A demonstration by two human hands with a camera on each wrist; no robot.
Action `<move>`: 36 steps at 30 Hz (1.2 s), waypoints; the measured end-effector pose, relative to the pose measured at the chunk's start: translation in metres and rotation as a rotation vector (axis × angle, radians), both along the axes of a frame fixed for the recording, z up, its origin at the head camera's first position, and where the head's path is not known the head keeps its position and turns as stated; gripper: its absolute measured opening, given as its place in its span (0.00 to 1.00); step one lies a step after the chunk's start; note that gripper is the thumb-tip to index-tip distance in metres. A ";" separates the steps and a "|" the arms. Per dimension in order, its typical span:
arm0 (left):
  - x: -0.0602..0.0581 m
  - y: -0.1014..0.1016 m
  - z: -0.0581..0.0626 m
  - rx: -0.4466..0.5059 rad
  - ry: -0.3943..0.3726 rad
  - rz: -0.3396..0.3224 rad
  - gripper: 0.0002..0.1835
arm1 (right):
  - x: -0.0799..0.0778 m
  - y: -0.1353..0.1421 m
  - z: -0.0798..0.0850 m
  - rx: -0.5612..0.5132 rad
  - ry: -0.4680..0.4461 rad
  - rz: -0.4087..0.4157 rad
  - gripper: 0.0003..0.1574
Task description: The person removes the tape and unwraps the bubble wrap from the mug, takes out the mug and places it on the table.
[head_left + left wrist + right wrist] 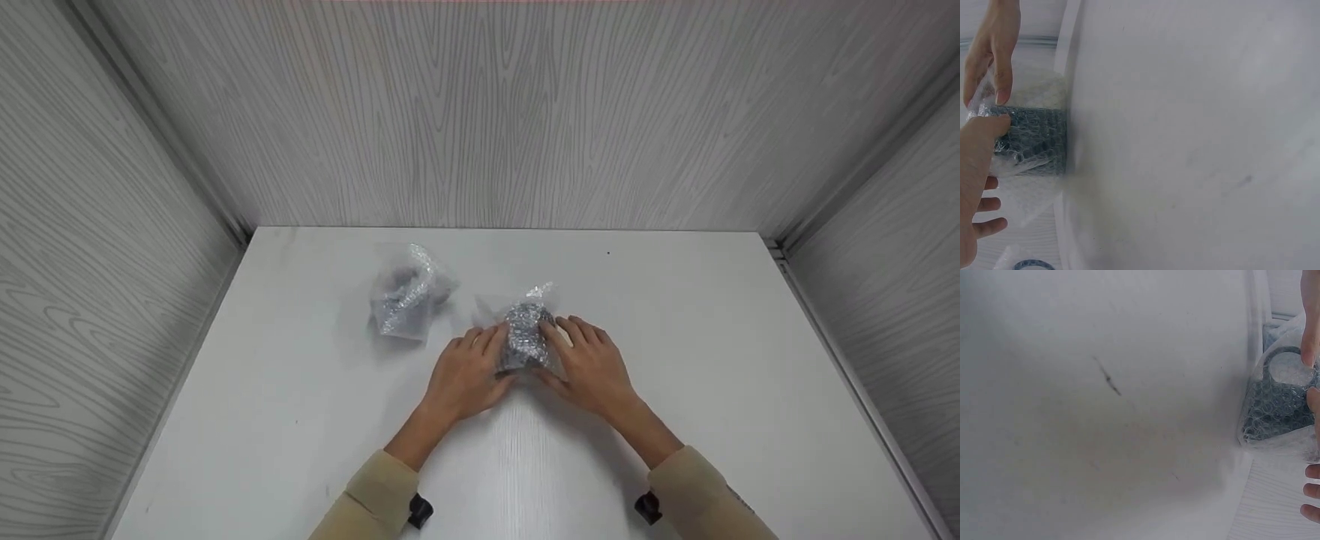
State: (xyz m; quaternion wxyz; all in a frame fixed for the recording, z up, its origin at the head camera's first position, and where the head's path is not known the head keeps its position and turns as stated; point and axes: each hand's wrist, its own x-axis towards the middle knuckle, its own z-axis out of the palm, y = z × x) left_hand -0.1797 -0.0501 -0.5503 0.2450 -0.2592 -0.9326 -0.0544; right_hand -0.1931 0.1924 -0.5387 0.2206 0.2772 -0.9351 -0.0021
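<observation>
A bubble-wrapped package (527,337) with a dark object inside sits at the middle of the white table, between my two hands. My left hand (463,379) holds its left side, thumb at the near edge. On the opposite side my right hand (596,371) grips the wrap, its forefinger lying over the top. Through the clear bubble wrap (1278,408), the right wrist view shows a dark body with a rounded loop. The left wrist view shows the left thumb pressing on the wrapped dark part (1033,140). Loose film sticks out past the far end.
Left of my hands and farther back lies a second bubble-wrapped package (405,300), with a dark ringed shape inside. Grey wood-grain panels (480,112) enclose the white table (712,337) at the back and both sides.
</observation>
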 end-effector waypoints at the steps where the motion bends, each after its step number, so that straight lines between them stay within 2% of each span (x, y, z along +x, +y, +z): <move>1: 0.000 0.000 0.000 -0.002 0.004 -0.001 0.45 | 0.001 0.000 0.000 0.001 0.004 0.002 0.47; 36: 0.018 0.016 0.000 -0.005 0.038 -0.034 0.44 | 0.019 0.022 0.001 -0.016 0.029 0.028 0.47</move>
